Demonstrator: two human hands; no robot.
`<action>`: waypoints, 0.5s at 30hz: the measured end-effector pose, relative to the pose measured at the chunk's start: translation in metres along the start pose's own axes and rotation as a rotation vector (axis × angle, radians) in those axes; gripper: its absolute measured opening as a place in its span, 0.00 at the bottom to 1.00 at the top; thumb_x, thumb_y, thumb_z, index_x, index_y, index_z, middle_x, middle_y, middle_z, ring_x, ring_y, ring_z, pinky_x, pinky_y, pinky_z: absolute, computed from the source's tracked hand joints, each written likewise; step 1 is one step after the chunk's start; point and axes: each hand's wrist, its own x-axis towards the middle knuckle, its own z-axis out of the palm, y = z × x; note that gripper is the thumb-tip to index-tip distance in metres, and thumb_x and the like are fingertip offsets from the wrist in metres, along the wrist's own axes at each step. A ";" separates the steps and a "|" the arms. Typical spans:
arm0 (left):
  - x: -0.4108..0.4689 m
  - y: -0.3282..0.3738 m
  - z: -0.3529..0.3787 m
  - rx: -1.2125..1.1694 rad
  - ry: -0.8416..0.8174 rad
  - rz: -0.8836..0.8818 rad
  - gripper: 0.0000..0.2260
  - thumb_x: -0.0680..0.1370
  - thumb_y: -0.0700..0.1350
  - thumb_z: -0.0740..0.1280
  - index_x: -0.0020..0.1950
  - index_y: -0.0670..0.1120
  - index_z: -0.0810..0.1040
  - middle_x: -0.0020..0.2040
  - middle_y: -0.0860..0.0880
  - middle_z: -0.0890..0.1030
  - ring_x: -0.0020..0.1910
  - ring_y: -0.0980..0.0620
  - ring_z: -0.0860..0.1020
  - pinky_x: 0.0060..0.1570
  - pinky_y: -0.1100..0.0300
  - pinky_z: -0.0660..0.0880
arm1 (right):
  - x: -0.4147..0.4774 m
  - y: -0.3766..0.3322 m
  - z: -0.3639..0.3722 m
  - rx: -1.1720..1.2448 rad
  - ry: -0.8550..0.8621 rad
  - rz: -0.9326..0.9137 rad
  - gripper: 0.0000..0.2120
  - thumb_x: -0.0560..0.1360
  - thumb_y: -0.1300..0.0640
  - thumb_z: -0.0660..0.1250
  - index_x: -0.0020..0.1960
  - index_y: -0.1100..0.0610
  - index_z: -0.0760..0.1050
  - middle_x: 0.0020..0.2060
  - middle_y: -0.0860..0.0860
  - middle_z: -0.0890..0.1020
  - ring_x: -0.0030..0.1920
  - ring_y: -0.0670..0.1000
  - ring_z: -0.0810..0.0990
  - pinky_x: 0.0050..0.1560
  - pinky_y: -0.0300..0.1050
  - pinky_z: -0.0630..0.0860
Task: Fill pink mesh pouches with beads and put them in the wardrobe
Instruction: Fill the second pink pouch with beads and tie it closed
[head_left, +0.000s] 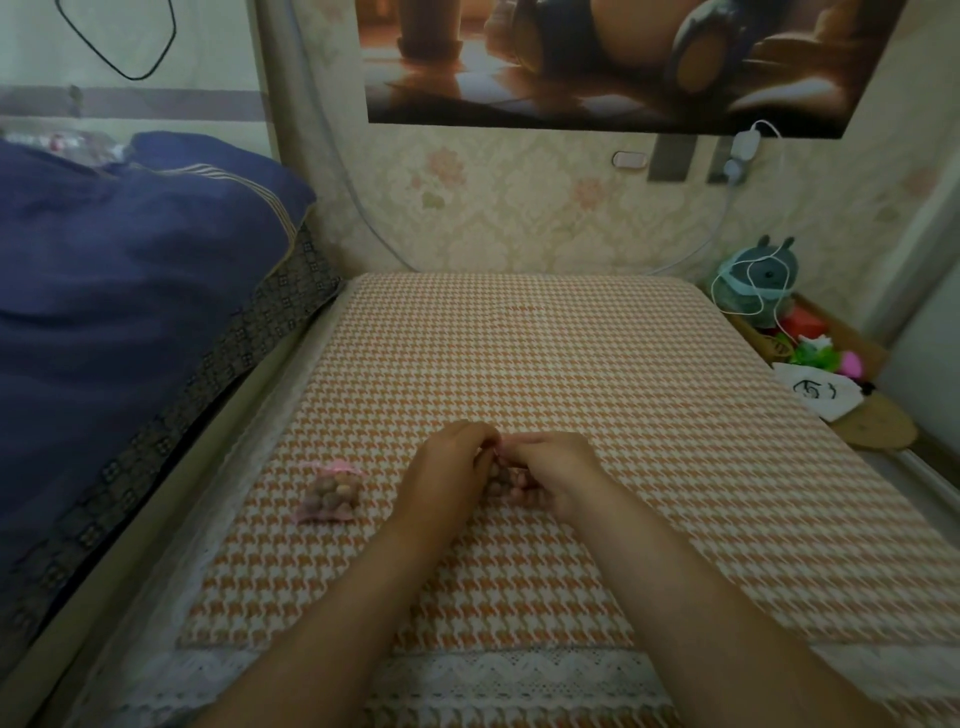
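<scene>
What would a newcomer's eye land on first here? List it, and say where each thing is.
First, the left hand and right hand meet mid-frame, both gripping a bead-filled pink mesh pouch over the orange houndstooth mat. Next, a second filled pouch lies on the mat just left of the hands. Then dark blue bedding is piled along the left side.

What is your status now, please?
One pouch pinched between left hand and right hand. A filled pouch lies left of them on the mat. Nothing blocks them.
</scene>
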 end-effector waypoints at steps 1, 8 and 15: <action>0.000 0.001 -0.002 -0.015 -0.006 -0.026 0.07 0.74 0.39 0.69 0.50 0.47 0.82 0.46 0.52 0.82 0.42 0.56 0.77 0.46 0.65 0.72 | -0.001 0.000 -0.001 -0.046 0.022 -0.042 0.03 0.76 0.63 0.71 0.48 0.62 0.82 0.31 0.55 0.81 0.19 0.45 0.71 0.22 0.38 0.73; 0.004 0.004 -0.013 -0.122 -0.107 -0.169 0.05 0.75 0.40 0.70 0.46 0.49 0.83 0.37 0.58 0.80 0.35 0.70 0.76 0.35 0.76 0.69 | -0.009 -0.008 -0.010 -0.488 -0.037 -0.386 0.05 0.76 0.62 0.71 0.48 0.58 0.86 0.34 0.52 0.84 0.23 0.39 0.78 0.26 0.33 0.74; 0.007 0.000 -0.019 -0.167 -0.159 -0.202 0.07 0.75 0.38 0.70 0.46 0.50 0.77 0.38 0.56 0.80 0.34 0.64 0.78 0.34 0.70 0.73 | -0.011 -0.012 -0.018 -0.995 -0.088 -0.693 0.06 0.76 0.56 0.71 0.49 0.52 0.87 0.43 0.46 0.87 0.42 0.43 0.82 0.44 0.35 0.75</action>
